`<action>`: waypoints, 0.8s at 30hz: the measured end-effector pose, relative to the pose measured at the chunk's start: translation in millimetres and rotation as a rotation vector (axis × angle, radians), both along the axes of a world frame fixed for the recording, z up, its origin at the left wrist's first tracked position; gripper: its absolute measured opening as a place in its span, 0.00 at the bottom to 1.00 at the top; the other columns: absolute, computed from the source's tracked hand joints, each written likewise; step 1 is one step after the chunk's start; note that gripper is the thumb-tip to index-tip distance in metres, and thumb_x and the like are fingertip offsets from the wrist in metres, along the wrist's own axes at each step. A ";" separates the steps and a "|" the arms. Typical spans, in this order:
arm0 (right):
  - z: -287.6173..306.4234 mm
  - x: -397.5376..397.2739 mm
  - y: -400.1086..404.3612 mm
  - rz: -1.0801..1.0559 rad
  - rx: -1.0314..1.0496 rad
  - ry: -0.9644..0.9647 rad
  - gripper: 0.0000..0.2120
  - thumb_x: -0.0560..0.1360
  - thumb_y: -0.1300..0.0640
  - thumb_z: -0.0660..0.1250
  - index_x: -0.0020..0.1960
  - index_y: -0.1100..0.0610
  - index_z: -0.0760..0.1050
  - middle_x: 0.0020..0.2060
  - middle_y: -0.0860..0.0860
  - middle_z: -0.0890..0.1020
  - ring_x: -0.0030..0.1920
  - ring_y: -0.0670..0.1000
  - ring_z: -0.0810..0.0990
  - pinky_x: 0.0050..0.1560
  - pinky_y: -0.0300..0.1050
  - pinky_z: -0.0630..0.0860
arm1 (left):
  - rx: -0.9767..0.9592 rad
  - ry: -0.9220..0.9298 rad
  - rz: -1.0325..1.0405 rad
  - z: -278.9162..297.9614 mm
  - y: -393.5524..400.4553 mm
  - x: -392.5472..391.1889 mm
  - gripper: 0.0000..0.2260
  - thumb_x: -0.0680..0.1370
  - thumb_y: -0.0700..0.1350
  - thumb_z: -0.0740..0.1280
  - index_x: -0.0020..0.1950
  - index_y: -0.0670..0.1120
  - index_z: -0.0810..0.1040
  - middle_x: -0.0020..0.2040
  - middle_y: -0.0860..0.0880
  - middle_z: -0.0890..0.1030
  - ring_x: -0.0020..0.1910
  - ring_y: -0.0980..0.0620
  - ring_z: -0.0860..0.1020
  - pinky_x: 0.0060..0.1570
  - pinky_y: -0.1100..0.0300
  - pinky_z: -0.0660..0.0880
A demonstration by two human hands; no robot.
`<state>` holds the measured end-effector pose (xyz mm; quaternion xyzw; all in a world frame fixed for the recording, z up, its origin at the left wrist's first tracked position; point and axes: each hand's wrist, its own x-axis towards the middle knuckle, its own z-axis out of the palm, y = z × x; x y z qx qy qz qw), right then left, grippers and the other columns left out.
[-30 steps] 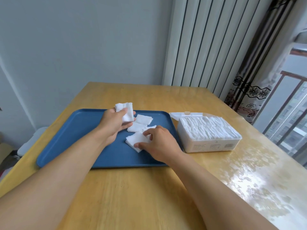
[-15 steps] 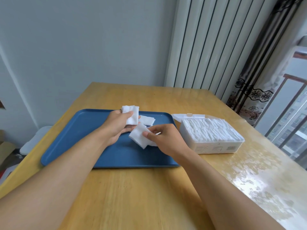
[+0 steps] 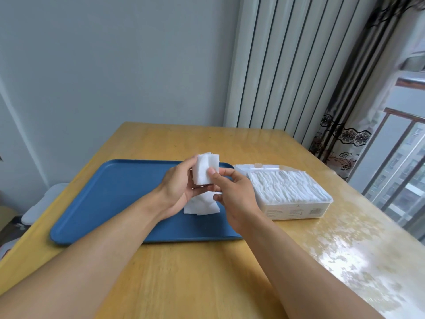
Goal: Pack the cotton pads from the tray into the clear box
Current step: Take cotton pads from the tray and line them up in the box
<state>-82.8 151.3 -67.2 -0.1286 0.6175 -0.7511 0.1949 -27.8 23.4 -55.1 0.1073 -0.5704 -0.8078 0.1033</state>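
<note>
Above the blue tray (image 3: 110, 199), a small stack of white cotton pads (image 3: 205, 170) held upright between both hands: left hand (image 3: 179, 189) curled around its left edge, right hand (image 3: 234, 194) pinching its right side with thumb on the front face. Below the hands, a few loose cotton pads (image 3: 201, 207) lying flat on the tray. Just right of the tray on the wooden table (image 3: 184, 272), the clear box (image 3: 296, 208), lid open, already packed with rows of pads.
</note>
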 end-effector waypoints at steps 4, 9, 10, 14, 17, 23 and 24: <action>1.2 1.7 1.0 -0.014 -0.002 -0.016 0.12 0.74 0.54 0.77 0.53 0.58 0.80 0.38 0.48 0.83 0.37 0.47 0.79 0.40 0.42 0.74 | -0.045 -0.004 0.019 -0.6 7.4 -0.4 0.25 0.80 0.57 0.66 0.65 0.37 0.78 0.59 0.37 0.84 0.55 0.42 0.83 0.65 0.45 0.77; 4.3 1.2 1.6 -0.038 0.039 -0.027 0.19 0.72 0.44 0.77 0.56 0.54 0.78 0.39 0.47 0.80 0.34 0.47 0.76 0.42 0.44 0.75 | -0.034 0.028 0.118 0.5 13.7 0.3 0.14 0.85 0.46 0.63 0.63 0.38 0.79 0.56 0.43 0.86 0.58 0.47 0.83 0.69 0.51 0.74; 5.6 1.8 2.1 0.001 0.053 -0.021 0.20 0.72 0.42 0.76 0.57 0.54 0.79 0.41 0.46 0.81 0.37 0.46 0.77 0.42 0.43 0.75 | -0.024 0.039 0.122 3.0 14.8 2.2 0.14 0.84 0.46 0.63 0.63 0.38 0.80 0.55 0.43 0.86 0.56 0.48 0.83 0.68 0.52 0.74; 20.2 2.5 7.0 0.034 -0.037 0.022 0.16 0.74 0.42 0.74 0.48 0.54 0.78 0.39 0.45 0.82 0.41 0.45 0.79 0.43 0.41 0.73 | -0.069 0.082 0.174 9.9 18.6 4.8 0.12 0.83 0.45 0.65 0.62 0.41 0.82 0.59 0.44 0.85 0.59 0.49 0.82 0.66 0.53 0.74; 37.4 -5.7 16.7 0.008 -0.041 0.034 0.16 0.73 0.44 0.75 0.48 0.55 0.77 0.42 0.49 0.83 0.41 0.47 0.80 0.39 0.40 0.73 | -0.120 0.080 0.285 17.6 24.0 -3.6 0.08 0.81 0.44 0.69 0.56 0.43 0.83 0.53 0.44 0.85 0.53 0.46 0.81 0.63 0.51 0.74; 77.1 -43.2 69.2 -0.005 -0.085 0.061 0.15 0.76 0.46 0.73 0.56 0.55 0.84 0.46 0.50 0.87 0.45 0.48 0.82 0.44 0.42 0.75 | -0.315 0.131 0.142 46.7 62.2 -42.1 0.09 0.79 0.40 0.71 0.59 0.45 0.82 0.51 0.49 0.86 0.51 0.54 0.82 0.55 0.58 0.74; 82.5 -58.1 90.0 -0.071 -0.094 0.083 0.13 0.76 0.46 0.73 0.54 0.54 0.84 0.45 0.49 0.87 0.45 0.48 0.83 0.43 0.42 0.75 | -0.386 0.145 0.095 48.9 76.9 -54.5 0.10 0.78 0.38 0.71 0.59 0.46 0.82 0.51 0.50 0.87 0.50 0.55 0.83 0.55 0.60 0.75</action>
